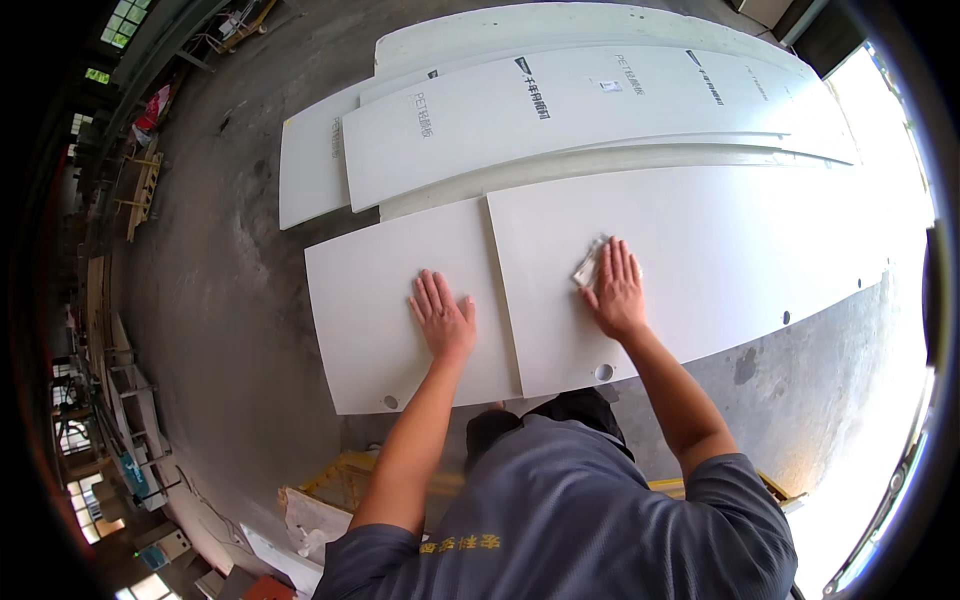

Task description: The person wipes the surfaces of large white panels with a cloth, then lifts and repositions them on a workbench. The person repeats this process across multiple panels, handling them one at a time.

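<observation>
My left hand (442, 318) lies flat and open, fingers spread, on a white panel (350, 330). Just right of it, a second white panel (720, 250) overlaps the first one's edge. On this upper panel my right hand (617, 290) presses down a small whitish cloth (588, 267), its fingers stretched forward. Part of the cloth sticks out left of the fingers; the rest is hidden under the hand. Each panel has round holes along its near edge, one hole (603, 373) being in front of my right forearm.
Beyond the panels lies a stack of printed white boards (440, 130). Grey concrete floor (215, 300) runs along the left. Yellow framework (345, 478) stands close behind me at the lower left. Shelving and timber (130, 400) line the far left; bright daylight comes in at the right.
</observation>
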{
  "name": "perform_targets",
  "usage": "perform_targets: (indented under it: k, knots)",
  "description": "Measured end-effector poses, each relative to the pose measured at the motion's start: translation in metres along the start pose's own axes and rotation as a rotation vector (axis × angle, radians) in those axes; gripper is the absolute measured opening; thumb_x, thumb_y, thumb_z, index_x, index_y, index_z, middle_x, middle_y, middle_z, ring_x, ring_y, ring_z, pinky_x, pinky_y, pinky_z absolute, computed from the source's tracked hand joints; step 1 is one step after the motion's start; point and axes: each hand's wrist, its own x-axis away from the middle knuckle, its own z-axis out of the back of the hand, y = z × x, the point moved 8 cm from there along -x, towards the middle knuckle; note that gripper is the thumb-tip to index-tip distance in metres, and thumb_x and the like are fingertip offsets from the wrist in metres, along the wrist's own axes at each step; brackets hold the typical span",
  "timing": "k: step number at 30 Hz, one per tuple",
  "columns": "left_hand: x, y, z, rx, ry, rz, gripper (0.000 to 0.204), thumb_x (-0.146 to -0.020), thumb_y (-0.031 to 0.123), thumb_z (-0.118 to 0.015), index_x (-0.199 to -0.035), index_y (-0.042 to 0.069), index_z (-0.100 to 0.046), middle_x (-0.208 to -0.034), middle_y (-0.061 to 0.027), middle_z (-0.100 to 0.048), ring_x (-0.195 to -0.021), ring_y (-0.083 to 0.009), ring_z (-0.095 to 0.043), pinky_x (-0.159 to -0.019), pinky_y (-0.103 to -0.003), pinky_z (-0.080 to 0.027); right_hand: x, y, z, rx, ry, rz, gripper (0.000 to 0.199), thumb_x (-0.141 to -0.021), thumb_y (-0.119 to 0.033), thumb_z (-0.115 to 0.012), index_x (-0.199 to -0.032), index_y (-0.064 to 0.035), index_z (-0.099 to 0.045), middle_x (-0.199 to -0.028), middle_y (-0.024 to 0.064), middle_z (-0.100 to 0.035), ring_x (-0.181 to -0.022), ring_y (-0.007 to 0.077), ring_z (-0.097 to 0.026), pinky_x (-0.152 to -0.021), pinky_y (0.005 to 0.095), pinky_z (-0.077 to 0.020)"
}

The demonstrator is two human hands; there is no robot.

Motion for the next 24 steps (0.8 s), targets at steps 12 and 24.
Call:
perform_targets:
  k: [12,24]
  knots:
    - [-0.002,0.009,0.009,-0.023,0.023,0.004,0.082,-0.091,0.03,-0.063,-0.16,0.001,-0.03,-0.17,-0.0168,-0.024,-0.158,-0.0358,-0.018,-0.129,-0.054,-0.009,-0.185,-0.146,0.001,-0.174,-0.002,0.293,0.088,-0.103,-0.06,-0.04,-0.16,0.0056,-0.025,-0.171,0.0182,-0.017,-0.16,0.0307,-0.012,-0.13,0.0432,-0.0092]
    - [-0.002,0.013,0.018,0.048,0.012,0.011,0.077,-0.093,0.025,-0.06,-0.159,0.0,-0.03,-0.169,-0.0193,-0.024,-0.157,-0.0399,-0.019,-0.127,-0.058,-0.01,-0.183,0.053,0.024,0.021,0.101,-0.119,0.087,-0.103,-0.062,-0.039,-0.161,0.0022,-0.025,-0.17,0.0204,-0.02,-0.158,0.0384,-0.013,-0.128,0.0494,-0.0113]
